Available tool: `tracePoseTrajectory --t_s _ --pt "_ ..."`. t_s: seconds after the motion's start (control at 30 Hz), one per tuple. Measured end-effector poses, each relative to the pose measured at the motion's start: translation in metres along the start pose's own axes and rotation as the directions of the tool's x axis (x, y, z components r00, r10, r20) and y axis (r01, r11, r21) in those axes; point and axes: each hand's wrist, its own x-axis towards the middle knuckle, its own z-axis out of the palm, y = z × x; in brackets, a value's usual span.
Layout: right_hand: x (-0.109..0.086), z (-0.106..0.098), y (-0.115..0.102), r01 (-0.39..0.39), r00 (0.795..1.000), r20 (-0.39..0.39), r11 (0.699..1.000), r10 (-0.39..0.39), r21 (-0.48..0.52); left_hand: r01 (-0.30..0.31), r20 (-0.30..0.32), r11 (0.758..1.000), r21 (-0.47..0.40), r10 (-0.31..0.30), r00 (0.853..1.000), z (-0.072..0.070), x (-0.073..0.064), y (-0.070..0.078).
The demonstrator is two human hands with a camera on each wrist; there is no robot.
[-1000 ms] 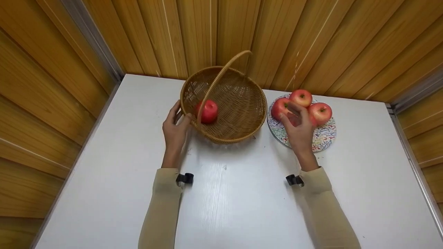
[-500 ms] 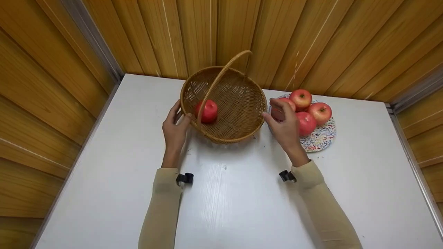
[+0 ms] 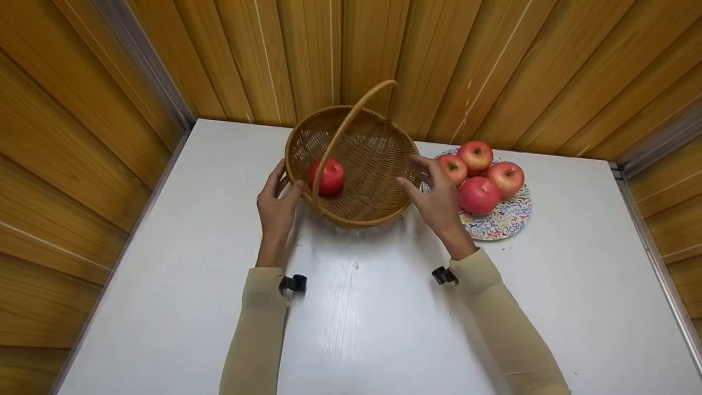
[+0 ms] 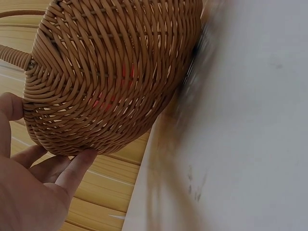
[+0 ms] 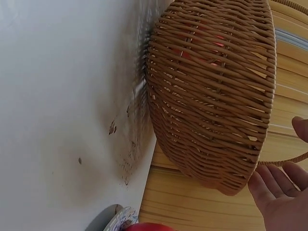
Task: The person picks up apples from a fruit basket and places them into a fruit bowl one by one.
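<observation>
A wicker basket [image 3: 370, 170] with an arched handle stands toward the back of the white table, one red apple [image 3: 331, 178] inside it. My left hand [image 3: 277, 211] holds the basket's left rim, its thumb at the rim and its fingers against the outer wall, as the left wrist view shows. By the right rim is my right hand [image 3: 436, 203], thumb and fingers spread with nothing between them. In the right wrist view, the fingers [image 5: 267, 185] lie close beside the rim; whether they touch it I cannot tell.
A speckled round plate [image 3: 502, 227] to the right of the basket bears several apples, among them a front one [image 3: 479, 195] and a back one [image 3: 475, 157]. Wooden panelling [image 3: 367, 49] rises behind the white table [image 3: 351, 318].
My right hand has moved left from over the plate's apples to the basket's right rim, uncovering the front apple. The left hand has stayed on the basket.
</observation>
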Motion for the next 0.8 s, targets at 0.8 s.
tracePoseTrajectory --t_s 0.8 --pt "0.017 0.035 -0.006 0.01 0.993 0.12 0.995 0.001 -0.095 -0.009 -0.001 1.0 0.017 0.009 1.0 0.0 0.001 0.0"
